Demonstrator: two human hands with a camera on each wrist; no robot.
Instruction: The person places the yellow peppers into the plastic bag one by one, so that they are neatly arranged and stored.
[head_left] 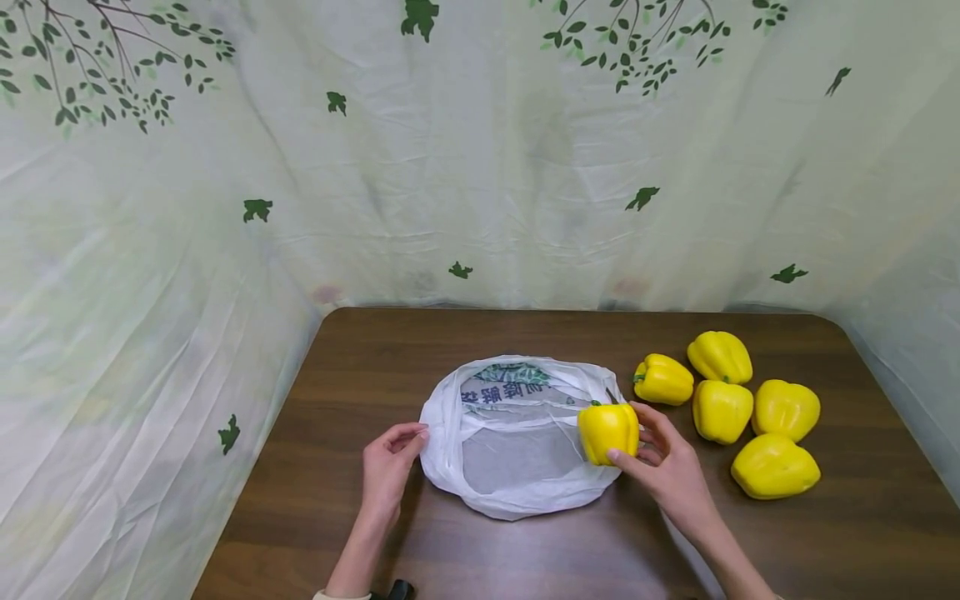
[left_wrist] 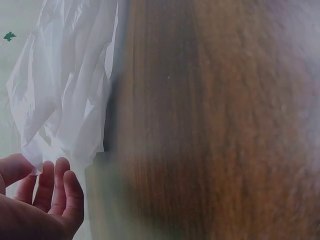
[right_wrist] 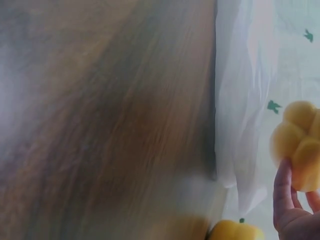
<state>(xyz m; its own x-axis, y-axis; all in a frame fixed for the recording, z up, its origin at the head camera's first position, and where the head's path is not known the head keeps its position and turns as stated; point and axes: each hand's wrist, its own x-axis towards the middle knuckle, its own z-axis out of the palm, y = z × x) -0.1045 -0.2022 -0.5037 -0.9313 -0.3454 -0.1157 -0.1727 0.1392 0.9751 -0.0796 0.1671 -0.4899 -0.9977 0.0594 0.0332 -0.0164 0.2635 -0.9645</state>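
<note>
A white plastic bag stands on the table with its mouth spread wide, green and dark print showing on its inner back wall. At the bag's left rim, my left hand pinches the edge between thumb and forefinger; the left wrist view shows the film of the bag in that pinch. My right hand holds a yellow bell pepper by its right side, over the right part of the bag's mouth. In the right wrist view the pepper is raised beside the bag's upper edge.
Several more yellow bell peppers lie grouped on the right side of the brown wooden table. A pale curtain with leaf prints hangs behind and beside the table. A small black object shows near the left wrist.
</note>
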